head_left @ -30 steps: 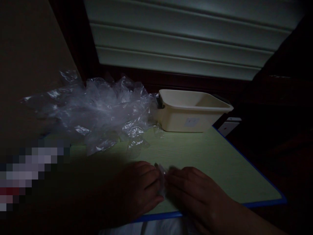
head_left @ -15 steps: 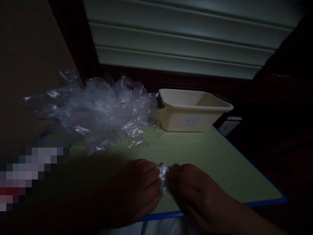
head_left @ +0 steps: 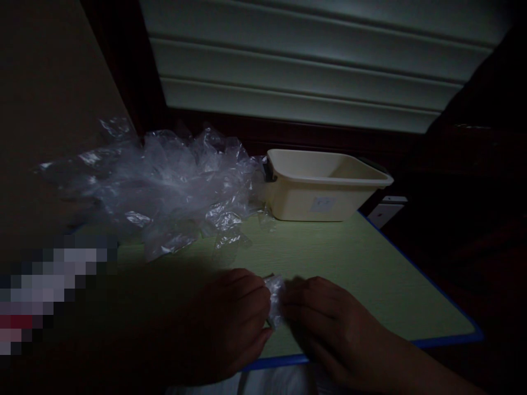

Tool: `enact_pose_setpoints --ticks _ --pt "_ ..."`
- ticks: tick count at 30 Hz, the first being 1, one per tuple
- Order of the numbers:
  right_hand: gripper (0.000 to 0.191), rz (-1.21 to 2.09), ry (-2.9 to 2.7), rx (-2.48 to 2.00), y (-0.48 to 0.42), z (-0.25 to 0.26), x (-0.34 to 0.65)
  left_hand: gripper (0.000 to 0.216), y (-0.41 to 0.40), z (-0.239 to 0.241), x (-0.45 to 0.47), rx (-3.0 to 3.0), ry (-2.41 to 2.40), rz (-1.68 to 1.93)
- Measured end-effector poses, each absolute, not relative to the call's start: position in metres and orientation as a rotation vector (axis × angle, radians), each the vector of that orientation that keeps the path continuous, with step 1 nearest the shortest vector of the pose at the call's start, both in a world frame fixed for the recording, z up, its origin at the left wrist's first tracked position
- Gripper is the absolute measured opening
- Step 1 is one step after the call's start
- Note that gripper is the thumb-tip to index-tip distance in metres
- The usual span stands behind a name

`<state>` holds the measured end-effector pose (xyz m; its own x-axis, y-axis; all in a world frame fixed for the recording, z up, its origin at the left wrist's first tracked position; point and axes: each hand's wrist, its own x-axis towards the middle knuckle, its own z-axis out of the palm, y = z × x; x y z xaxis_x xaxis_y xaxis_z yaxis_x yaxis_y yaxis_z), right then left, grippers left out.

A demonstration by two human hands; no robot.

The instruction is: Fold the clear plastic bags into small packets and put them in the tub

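Watching remotely, I see the left hand (head_left: pixel 242 315) curled around the left edge of a small plastic packet (head_left: pixel 276 303) at the near tabletop (head_left: pixel 379 291), while the right hand's (head_left: pixel 329 315) bunched fingers stand at its right edge, likely steadying it; dimness hides whether they grip. The cream bin (head_left: pixel 302 200) and plastic heap (head_left: pixel 173 181) sit far, presumably out of the way. Compared with a second ago, the packet shows wider and brighter.

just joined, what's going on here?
A person's left hand holds a small crinkled piece of clear plastic at the near part of a green tabletop. The right hand is at the piece's other edge; it's too dark to tell whether it grips. Farther back, a large heap of clear plastic sits at left, beside a cream bin.
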<state>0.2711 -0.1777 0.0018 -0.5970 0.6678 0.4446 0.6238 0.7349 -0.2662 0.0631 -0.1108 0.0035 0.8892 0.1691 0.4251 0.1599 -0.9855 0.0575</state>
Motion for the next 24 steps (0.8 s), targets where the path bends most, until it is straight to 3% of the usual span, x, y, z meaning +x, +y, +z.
enact_pose_setpoints --ticks 9,20,24 --pt "0.030 0.036 -2.248 -0.998 -0.184 -0.001 0.282 0.015 -0.108 0.000 0.064 3.052 0.146 0.634" --pt "0.004 0.704 -2.151 -1.506 -0.148 0.018 0.266 0.016 -0.109 0.002 0.061 2.968 0.287 0.683" --pt "0.015 0.849 -2.216 -1.531 -0.137 0.027 0.269 0.009 -0.108 0.003 0.058 2.887 0.583 0.692"
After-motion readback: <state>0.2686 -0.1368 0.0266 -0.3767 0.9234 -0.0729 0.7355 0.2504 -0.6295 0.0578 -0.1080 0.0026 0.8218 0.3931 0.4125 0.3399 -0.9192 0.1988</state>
